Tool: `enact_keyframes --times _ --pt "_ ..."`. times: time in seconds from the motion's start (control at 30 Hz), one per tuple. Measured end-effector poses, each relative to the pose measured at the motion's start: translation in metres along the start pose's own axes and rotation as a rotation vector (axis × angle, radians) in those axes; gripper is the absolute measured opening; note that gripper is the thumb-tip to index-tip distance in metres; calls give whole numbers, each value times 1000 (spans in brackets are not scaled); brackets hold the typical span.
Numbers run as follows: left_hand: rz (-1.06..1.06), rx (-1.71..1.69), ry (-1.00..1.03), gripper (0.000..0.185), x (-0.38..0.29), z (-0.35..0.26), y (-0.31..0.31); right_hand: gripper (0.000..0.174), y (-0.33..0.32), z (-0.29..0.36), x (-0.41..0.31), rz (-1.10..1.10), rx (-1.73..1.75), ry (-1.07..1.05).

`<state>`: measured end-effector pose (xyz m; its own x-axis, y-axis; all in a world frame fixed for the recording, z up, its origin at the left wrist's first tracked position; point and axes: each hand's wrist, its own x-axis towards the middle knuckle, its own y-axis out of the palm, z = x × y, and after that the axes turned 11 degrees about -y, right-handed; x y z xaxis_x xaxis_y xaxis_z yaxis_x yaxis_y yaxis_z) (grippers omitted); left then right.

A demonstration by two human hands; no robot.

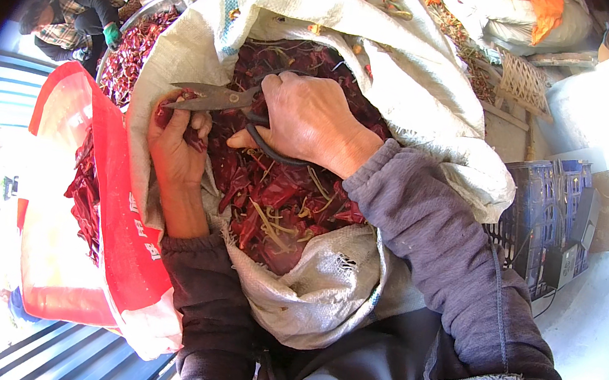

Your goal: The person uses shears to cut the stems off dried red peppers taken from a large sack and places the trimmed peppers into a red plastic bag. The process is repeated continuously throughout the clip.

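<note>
Over an open white woven sack [325, 250] my two hands work close together. My right hand [308, 115] grips a pair of black-handled scissors [218, 99], their metal blades parted and pointing left. Between and beside those blades is a dried red chilli [185, 98], pinched in the fingers of my left hand [178, 144]. More red pod shows lower in that palm, partly hidden by the fingers. Dried red chillies [282, 187] with pale stems fill the sack beneath both hands.
Left of the sack stands a red and white bag [126, 247] holding dried chillies [85, 196]. Beyond it, a person [76, 16] with a green glove sits by a basin of chillies [138, 47]. Blue plastic crates [538, 215] stand at right, near a woven bamboo piece [523, 83].
</note>
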<state>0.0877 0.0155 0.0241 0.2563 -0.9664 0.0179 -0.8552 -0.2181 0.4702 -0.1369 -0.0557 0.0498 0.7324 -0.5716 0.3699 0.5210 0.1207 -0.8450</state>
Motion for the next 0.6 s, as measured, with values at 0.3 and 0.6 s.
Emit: enact_keyframes --times 0.3,0.6 --pt "-17 66 -12 20 -3 -3 6 75 4 -1 -2 -84 -56 -35" --pt "-57 114 -40 14 3 -3 12 64 4 -4 -6 -8 37 19"
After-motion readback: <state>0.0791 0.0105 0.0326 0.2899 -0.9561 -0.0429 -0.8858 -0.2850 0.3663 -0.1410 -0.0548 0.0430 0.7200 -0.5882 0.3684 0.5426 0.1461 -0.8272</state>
